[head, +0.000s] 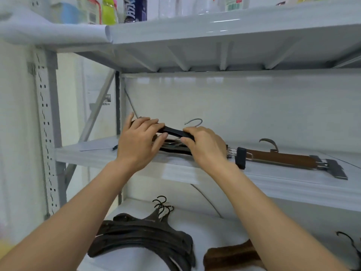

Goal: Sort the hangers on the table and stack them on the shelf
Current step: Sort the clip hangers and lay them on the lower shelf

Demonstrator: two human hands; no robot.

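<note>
A black hanger (172,131) with a silver hook is held level just above the white middle shelf (175,173). My left hand (138,141) grips its left end and my right hand (205,145) grips its right part. Under it on the shelf lies a small pile of dark hangers (175,148), partly hidden by my hands. To the right on the same shelf lie brown wooden clip hangers (283,158). Below, on the white table (218,237), sits a stack of dark hangers (144,237) with black hooks, and a brown hanger (230,255) beside it.
The upper shelf (214,34) carries bottles and packs and hangs low over the work space. A perforated grey upright (46,133) stands at the left. A sheet of paper (97,146) lies on the middle shelf's left end. Another black hook (349,245) shows at the far right.
</note>
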